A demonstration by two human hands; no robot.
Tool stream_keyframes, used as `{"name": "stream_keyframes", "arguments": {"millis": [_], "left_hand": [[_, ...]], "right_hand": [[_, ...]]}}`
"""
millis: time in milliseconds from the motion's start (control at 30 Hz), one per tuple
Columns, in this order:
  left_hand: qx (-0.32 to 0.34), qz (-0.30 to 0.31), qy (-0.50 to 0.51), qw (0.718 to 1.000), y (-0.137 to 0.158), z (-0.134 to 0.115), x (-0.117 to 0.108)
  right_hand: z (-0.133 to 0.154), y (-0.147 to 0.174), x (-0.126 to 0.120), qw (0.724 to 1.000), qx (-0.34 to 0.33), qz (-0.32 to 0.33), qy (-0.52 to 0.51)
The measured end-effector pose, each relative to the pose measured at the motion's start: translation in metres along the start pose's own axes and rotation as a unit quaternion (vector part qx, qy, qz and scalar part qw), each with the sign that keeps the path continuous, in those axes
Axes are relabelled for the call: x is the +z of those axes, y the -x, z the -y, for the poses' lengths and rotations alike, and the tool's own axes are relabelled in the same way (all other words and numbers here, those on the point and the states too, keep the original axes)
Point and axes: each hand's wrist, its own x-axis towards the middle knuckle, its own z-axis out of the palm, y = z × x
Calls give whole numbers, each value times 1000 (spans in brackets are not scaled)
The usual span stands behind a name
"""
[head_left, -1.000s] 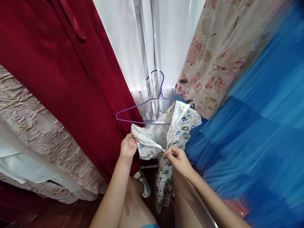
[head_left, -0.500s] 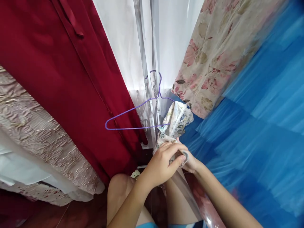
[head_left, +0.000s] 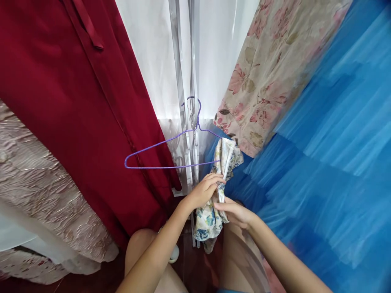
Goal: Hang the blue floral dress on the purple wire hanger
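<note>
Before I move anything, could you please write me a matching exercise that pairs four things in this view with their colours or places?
Things:
1. wire hanger
2. small-flowered garment
3. tiered ruffled fabric
4. fabric with a hanging tie

Colours or places:
A. bright blue, at the picture's right
B. deep red, on the picture's left side
C. purple
D. touched by the left hand and right hand

Pairs: 1-C, 2-D, 3-A, 4-B

Head camera: looked forward and steeply down from the wearer's head
Purple hanger (head_left: 152,167): lay near mid-view, close by
Left hand (head_left: 203,193), right hand (head_left: 238,212): sat below centre, near the lens
Forearms (head_left: 155,254): entered along the bottom edge
Red cloth (head_left: 82,106), blue ruffles (head_left: 320,162): bordered the view
</note>
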Motion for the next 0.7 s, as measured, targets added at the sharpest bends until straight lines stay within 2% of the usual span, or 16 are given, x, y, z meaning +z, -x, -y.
{"name": "stream_keyframes", "arguments": {"millis": [167, 300, 367, 533, 700], "left_hand": [[-20, 42, 76, 996, -19, 21, 8], [-41, 47, 69, 996, -17, 40, 22], [-53, 42, 57, 996, -10, 47, 29], [-96, 37, 43, 994, 18, 55, 35], [-153, -7, 3, 988, 66, 67, 17]], "right_hand": [[21, 21, -7, 989, -30, -32, 140], [40, 32, -18, 957, -79, -64, 273], [47, 36, -21, 940, -93, -76, 320], [56, 47, -20, 916, -81, -67, 388], [66, 49, -31, 847, -151, -132, 492]]}}
